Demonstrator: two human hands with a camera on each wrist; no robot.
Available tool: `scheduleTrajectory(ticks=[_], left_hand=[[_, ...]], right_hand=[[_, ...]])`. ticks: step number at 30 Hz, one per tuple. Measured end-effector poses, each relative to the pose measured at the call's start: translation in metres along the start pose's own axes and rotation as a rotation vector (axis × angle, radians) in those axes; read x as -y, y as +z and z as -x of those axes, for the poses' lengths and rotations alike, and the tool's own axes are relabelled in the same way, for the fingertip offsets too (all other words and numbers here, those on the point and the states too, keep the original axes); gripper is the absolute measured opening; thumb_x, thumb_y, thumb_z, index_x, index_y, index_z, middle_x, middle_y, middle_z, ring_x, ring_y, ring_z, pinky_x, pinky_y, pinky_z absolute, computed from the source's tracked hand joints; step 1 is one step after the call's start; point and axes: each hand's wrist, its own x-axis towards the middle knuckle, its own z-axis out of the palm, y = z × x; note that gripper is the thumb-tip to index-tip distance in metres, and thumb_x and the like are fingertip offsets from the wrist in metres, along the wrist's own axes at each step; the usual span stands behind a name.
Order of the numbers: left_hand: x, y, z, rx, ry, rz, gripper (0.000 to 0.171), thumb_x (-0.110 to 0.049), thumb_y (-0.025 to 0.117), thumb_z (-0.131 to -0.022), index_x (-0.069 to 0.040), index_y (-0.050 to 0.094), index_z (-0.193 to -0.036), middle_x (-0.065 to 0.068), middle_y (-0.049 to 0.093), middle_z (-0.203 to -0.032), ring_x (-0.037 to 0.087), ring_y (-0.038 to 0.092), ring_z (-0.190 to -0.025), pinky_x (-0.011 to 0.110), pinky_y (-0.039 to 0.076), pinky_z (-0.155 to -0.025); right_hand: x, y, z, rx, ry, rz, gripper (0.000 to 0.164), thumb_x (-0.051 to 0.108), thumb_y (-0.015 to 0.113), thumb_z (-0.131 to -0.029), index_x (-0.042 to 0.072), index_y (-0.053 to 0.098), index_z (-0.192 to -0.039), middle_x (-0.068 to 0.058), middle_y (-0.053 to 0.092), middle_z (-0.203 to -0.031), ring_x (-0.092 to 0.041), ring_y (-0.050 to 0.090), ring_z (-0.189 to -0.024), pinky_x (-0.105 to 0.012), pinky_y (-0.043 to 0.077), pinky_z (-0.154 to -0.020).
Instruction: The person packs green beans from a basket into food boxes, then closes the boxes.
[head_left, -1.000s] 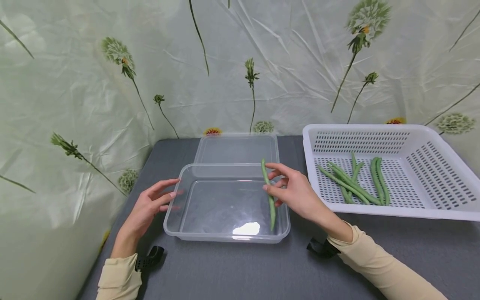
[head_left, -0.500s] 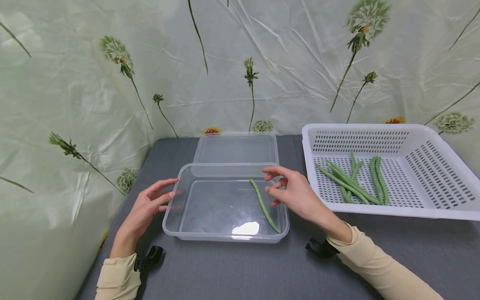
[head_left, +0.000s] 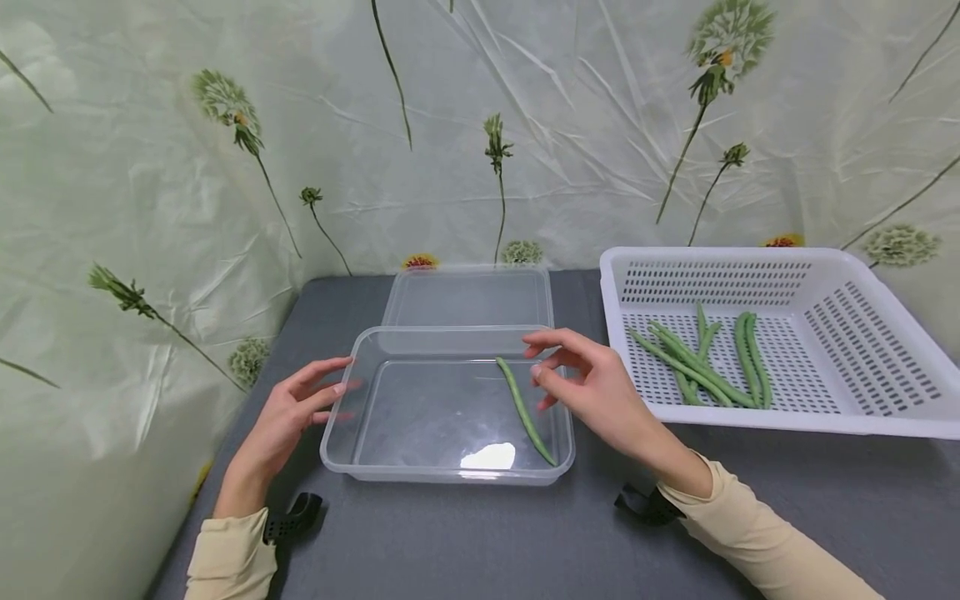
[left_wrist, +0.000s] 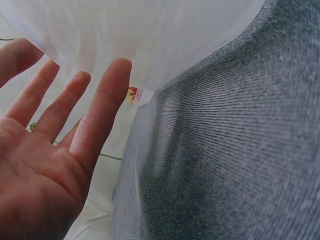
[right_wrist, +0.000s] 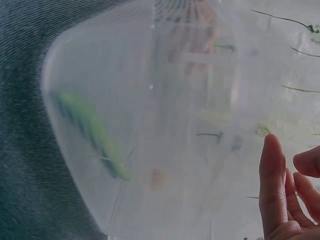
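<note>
A clear plastic container [head_left: 420,475] stands on the grey cloth in the head view. One green bean [head_left: 521,408] lies slanted inside it, toward the right end; through the cloudy wall the right wrist view also shows the bean [right_wrist: 95,132]. My left hand [head_left: 288,417] is at the container's left side, its fingertips right at the wall and the fingers fairly straight, as the left wrist view shows too. Over the right rim, my right hand [head_left: 588,383] hovers with loosely bent fingers and nothing between thumb and fingertips.
To the right stands a white perforated basket [head_left: 870,367] with several green beans [head_left: 697,367] on its floor. Behind the container lies its clear lid [head_left: 468,298]. A flower-printed sheet [head_left: 420,192] hangs at the back and left. Grey cloth [head_left: 465,542] covers the table.
The right hand has let go of the green bean, which dropped into the container and now lies slanted there. The left hand has stayed at the container's side.
</note>
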Motion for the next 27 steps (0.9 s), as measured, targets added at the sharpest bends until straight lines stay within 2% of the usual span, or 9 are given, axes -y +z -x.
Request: scheduleTrajectory(ticks=[5, 11, 15, 27], left_hand=[[0.000, 0.000, 0.001, 0.002, -0.007, -0.009, 0.043, -0.016, 0.060, -0.100, -0.003, 0.050, -0.140, 0.007, 0.050, -0.143, 0.014, 0.062, -0.115, 0.042, 0.059, -0.080], [-0.001, 0.000, 0.000, -0.005, 0.001, -0.007, 0.043, -0.015, 0.060, -0.100, -0.003, 0.051, -0.140, 0.005, 0.052, -0.141, 0.016, 0.063, -0.114, 0.042, 0.059, -0.079], [-0.002, -0.001, -0.001, -0.002, 0.005, -0.008, 0.042, -0.015, 0.060, -0.100, -0.003, 0.051, -0.140, 0.005, 0.052, -0.141, 0.016, 0.063, -0.114, 0.042, 0.059, -0.079], [-0.001, 0.000, 0.000, -0.001, -0.002, -0.019, 0.043, -0.016, 0.060, -0.100, -0.004, 0.051, -0.140, 0.004, 0.052, -0.141, 0.013, 0.063, -0.114, 0.041, 0.059, -0.080]], right_hand=[[0.009, -0.005, 0.003, 0.002, -0.007, 0.013, 0.036, -0.001, 0.067, -0.092, 0.013, 0.065, -0.125, -0.006, 0.064, -0.110, -0.022, 0.066, -0.077, -0.040, 0.060, -0.063], [0.021, -0.017, 0.007, 0.029, -0.024, 0.011, 0.039, -0.003, 0.066, -0.092, 0.011, 0.063, -0.128, -0.007, 0.064, -0.114, -0.026, 0.065, -0.087, -0.041, 0.060, -0.064], [0.027, -0.029, 0.010, 0.025, -0.030, 0.053, 0.041, -0.003, 0.067, -0.091, 0.012, 0.062, -0.129, -0.006, 0.063, -0.116, -0.025, 0.065, -0.091, -0.040, 0.060, -0.064], [0.040, -0.070, 0.023, -0.012, -0.019, 0.182, 0.044, -0.006, 0.066, -0.091, 0.008, 0.060, -0.132, -0.008, 0.063, -0.117, -0.024, 0.067, -0.089, -0.038, 0.060, -0.064]])
